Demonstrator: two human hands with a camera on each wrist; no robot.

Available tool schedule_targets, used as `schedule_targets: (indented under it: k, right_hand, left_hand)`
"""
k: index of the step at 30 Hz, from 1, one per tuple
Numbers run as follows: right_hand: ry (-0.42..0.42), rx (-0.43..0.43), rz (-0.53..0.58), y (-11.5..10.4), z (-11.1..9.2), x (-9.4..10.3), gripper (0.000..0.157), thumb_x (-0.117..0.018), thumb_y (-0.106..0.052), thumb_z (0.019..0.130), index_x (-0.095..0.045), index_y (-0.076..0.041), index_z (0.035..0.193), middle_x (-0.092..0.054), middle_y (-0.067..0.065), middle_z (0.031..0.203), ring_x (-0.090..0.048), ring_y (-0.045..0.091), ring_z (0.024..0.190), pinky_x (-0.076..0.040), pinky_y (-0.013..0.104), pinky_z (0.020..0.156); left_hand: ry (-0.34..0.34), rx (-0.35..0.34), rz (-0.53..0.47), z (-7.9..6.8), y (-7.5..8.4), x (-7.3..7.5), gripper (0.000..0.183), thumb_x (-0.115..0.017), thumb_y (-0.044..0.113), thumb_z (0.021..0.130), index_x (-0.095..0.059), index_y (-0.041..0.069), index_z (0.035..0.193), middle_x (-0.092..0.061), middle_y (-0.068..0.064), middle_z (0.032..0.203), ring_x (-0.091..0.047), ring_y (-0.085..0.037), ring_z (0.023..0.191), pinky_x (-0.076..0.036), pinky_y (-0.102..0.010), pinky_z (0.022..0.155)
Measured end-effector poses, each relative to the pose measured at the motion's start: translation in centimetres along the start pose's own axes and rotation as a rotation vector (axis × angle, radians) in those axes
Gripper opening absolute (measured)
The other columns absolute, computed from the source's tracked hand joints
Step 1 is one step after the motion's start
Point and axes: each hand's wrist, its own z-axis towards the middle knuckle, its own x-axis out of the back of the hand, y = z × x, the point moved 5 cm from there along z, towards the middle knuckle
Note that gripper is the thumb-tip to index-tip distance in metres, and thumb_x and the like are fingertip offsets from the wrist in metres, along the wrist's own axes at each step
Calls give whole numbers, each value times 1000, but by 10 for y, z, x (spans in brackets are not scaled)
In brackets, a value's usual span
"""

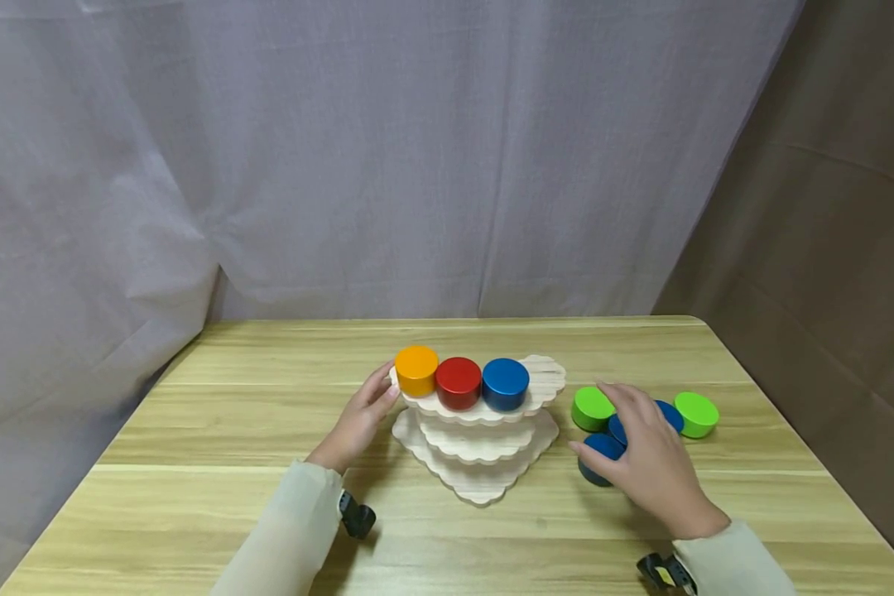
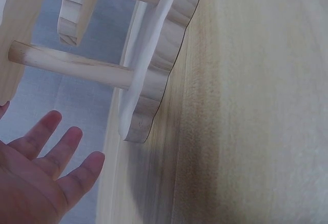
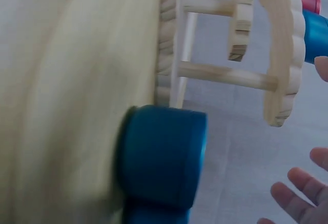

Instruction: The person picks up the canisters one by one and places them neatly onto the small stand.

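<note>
A tiered, scallop-edged wooden stand (image 1: 479, 478) stands mid-table. On its top board sit an orange round block (image 1: 417, 370), a red round block (image 1: 459, 384) and a blue round block (image 1: 506, 384) in a row. My left hand (image 1: 358, 422) holds the top board's left end beside the orange block, thumb in front; three of its fingers spread straight in the left wrist view. At the right, my right hand (image 1: 651, 458) hovers with thumb and fingers apart over several round blocks. The nearest blue block (image 3: 161, 157) lies beneath its thumb and partly hidden.
Two green blocks, one near the stand (image 1: 592, 409) and one farther right (image 1: 696, 415), flank the blue ones, which my right hand partly covers. Grey cloth (image 1: 417, 165) hangs behind the wooden table (image 1: 216, 488). A brown cloth wall (image 1: 827, 248) rises along the right side.
</note>
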Motion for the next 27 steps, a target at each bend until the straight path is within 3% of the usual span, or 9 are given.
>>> schedule_targets:
  k: [11, 18, 27]
  right_hand:
    - [-48, -115, -28, 18, -19, 0, 84, -68, -55, 70, -40, -8, 133, -42, 19, 126, -39, 38, 114, -36, 61, 81]
    - [-36, -141, -22, 33, -23, 6, 83, -69, -53, 70, -43, 1, 127, -41, 23, 124, -40, 41, 111, -37, 61, 77]
    - [-49, -200, -32, 60, -27, 18, 82, -67, -49, 74, -37, 0, 132, -36, 28, 126, -37, 46, 110, -35, 64, 75]
  left_hand:
    - [2, -5, 14, 1, -1, 0, 48, -42, 25, 96, -29, 14, 141, -35, -23, 136, -36, -37, 123, -33, -52, 95]
    - [2, -18, 6, 1, 0, 0, 48, -42, 24, 96, -30, 13, 140, -35, -25, 136, -36, -37, 123, -33, -52, 96]
    - [2, -31, -6, 1, -1, 0, 48, -43, 23, 96, -30, 13, 140, -35, -25, 135, -36, -37, 123, -33, -52, 96]
